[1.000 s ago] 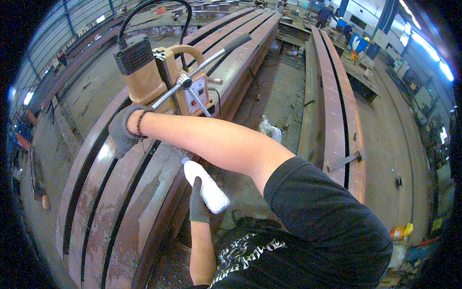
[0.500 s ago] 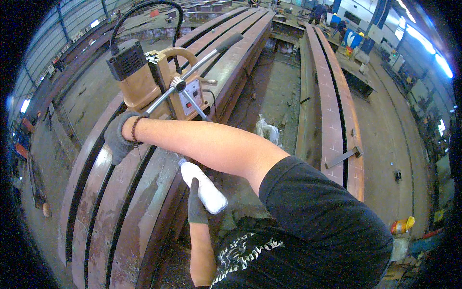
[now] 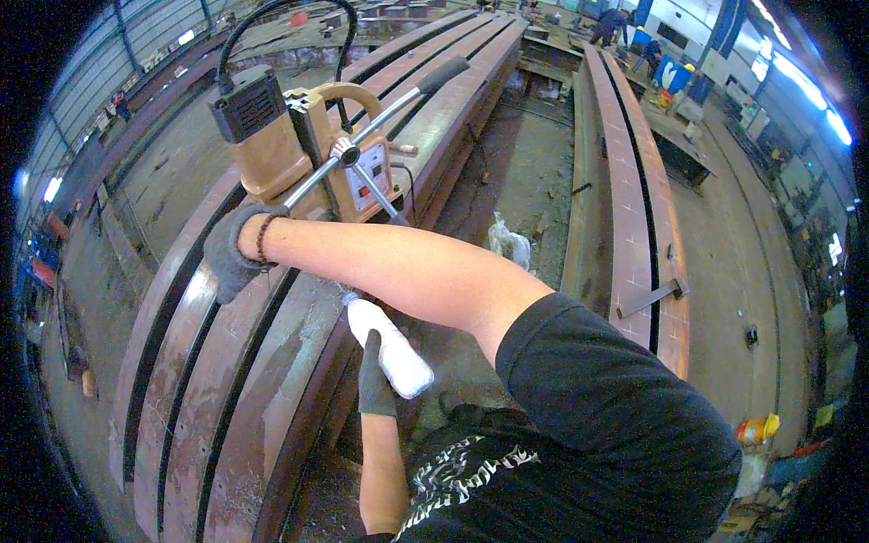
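My left hand [image 3: 373, 376], in a dark grey glove, is closed round a white plastic bottle [image 3: 389, 348] held aslant beside the edge of a steel beam. My bare right forearm crosses above it to the left. At its end my right hand [image 3: 230, 252], in a grey glove, is low beside a tan magnetic drill [image 3: 272, 149], near the lower end of a spoke of its feed handle [image 3: 348, 156]. The fingers of that hand are mostly hidden, so its grip does not show. The drill stands upright on the long rusty beams [image 3: 272, 398].
Dark gaps run between the beams. A black cable hose [image 3: 237, 38] arches over the drill. Another long beam [image 3: 634, 226] lies to the right, bearing a flat metal piece [image 3: 647, 299]. Crumpled plastic [image 3: 510, 242] lies on the floor between them. People [image 3: 615, 27] are at the far right.
The view has shifted slightly, so the drill and beams appear a little further right. Both hands keep nearly the same places, and the bottle stays in my left hand.
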The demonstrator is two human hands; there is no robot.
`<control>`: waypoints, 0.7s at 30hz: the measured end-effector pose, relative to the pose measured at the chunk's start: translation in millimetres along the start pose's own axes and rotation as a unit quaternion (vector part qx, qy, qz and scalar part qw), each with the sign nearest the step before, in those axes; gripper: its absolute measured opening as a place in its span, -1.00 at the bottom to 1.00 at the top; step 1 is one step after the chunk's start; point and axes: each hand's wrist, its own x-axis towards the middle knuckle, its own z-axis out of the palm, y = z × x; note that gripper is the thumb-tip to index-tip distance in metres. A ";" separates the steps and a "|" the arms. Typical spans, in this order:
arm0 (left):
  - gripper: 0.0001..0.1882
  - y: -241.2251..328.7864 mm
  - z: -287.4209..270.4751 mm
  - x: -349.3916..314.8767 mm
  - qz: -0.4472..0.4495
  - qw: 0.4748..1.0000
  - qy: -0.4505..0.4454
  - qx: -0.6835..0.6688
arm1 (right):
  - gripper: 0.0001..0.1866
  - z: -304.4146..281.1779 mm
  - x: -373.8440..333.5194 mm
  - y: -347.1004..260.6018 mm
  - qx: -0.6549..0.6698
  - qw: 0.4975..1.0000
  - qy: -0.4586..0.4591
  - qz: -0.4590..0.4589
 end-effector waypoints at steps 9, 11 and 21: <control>-0.37 1.6 -2.0 2.8 -0.013 1.000 -0.010 -0.025 | -0.31 0.6 0.3 0.2 0.007 1.000 -0.005 0.019; -0.37 0.7 -1.1 2.9 -0.011 1.000 -0.007 -0.024 | -0.31 3.7 1.6 2.6 0.006 1.000 0.009 0.013; -0.32 0.5 3.1 -0.8 0.006 1.000 0.002 -0.012 | -0.32 1.4 -3.1 -2.0 -0.009 1.000 0.015 0.019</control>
